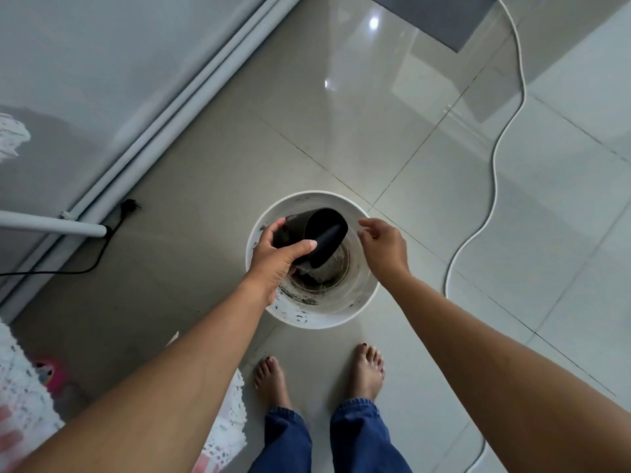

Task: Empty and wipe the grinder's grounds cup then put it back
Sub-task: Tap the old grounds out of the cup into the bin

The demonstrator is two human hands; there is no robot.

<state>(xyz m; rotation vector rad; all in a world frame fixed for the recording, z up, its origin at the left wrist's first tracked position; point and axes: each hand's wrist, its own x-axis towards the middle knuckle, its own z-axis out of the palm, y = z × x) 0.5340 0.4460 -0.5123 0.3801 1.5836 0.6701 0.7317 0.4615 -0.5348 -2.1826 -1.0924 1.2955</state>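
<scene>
- Head view: left hand [273, 254] clamped around the black grounds cup [316, 238], tipped mouth-down over the white bin [367, 295] on the tiled floor [444, 165].
- Right hand [382, 245] hovers beside the cup, fingers apart, holding nothing.
- Risk: grounds may scatter past the rim if the cup drifts sideways; a loose grip could drop it in.

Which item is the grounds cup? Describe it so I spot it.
On the tiled floor, find the round white bin ahead of the bare feet. The cup is the tilted black container held over it by the left hand, the only dark object there.
</scene>
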